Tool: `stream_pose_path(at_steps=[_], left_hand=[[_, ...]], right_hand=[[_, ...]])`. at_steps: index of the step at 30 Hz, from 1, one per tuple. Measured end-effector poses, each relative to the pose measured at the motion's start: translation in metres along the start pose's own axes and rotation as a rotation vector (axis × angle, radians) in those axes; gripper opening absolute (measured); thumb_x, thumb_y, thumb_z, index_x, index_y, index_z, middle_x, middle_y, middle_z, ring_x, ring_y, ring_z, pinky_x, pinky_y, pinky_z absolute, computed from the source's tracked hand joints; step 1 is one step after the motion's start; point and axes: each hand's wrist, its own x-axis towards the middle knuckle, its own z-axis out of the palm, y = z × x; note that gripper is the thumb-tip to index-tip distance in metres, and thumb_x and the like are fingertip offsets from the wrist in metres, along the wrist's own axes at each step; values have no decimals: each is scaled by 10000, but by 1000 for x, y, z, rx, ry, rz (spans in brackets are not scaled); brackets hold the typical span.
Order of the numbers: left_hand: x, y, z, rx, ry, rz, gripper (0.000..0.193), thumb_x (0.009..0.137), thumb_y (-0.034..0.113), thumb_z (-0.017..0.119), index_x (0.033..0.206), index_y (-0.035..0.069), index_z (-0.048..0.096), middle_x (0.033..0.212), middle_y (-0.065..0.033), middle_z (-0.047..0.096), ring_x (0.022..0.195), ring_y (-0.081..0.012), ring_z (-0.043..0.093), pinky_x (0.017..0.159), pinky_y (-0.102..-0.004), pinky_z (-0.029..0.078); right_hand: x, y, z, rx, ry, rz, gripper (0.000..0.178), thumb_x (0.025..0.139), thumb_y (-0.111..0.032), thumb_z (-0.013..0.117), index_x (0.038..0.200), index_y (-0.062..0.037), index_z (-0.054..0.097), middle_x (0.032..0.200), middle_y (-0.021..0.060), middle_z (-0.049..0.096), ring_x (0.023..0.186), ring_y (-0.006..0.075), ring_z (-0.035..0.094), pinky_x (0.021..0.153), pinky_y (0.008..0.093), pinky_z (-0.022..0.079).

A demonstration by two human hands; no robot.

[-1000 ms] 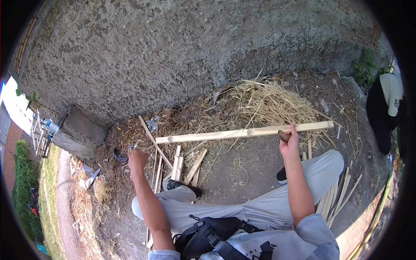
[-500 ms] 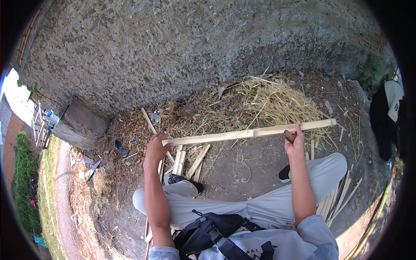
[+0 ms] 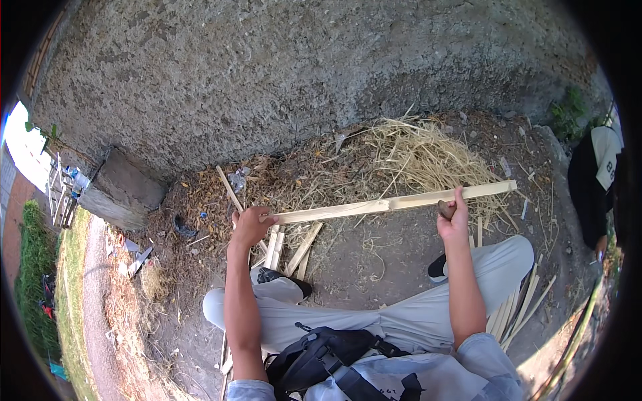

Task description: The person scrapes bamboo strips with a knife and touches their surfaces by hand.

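Observation:
A long pale bamboo strip [image 3: 334,212] lies across in front of me, raised above the ground, with a knot near its middle. My left hand [image 3: 250,228] is closed on its left end. My right hand [image 3: 455,217] grips the strip nearer its right end, the fingers behind it. In the same palm sits a brown, rounded end [image 3: 446,209] that looks like a wooden tool handle; any blade is hidden. Short split strips [image 3: 275,246] lie beneath the left hand, next to my shoe. More strips [image 3: 513,311] lie beside my knee on the right.
A heap of thin shavings [image 3: 435,157] lies at the foot of the rough wall [image 3: 301,73]. A concrete block [image 3: 127,190] stands at the left, with a plastic bottle [image 3: 79,178] by it. At the far right sits another person [image 3: 588,187] in dark clothing.
My left hand has shifted slightly right and closed over the strip's left end, its fingers less spread. The right hand keeps its grip almost in place.

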Motion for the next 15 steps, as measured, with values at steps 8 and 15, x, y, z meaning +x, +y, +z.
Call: stream_pose_path(at_steps=[8, 15], left_hand=[[5, 17, 20, -124, -5, 139, 388, 845, 359, 659, 1164, 137, 646, 1127, -83, 659, 1011, -282, 624, 1024, -562, 189], [16, 28, 39, -311, -31, 193, 174, 775, 197, 718, 905, 84, 737, 826, -134, 695, 772, -286, 664, 789, -384, 481]], right_hand=[[-3, 1, 0, -11, -57, -6, 184, 860, -246, 698, 857, -142, 546, 657, -73, 459, 533, 28, 423, 556, 174, 420], [-2, 0, 0, -14, -27, -4, 184, 861, -251, 697, 853, -147, 545, 643, -80, 454, 528, 29, 419, 568, 174, 416]])
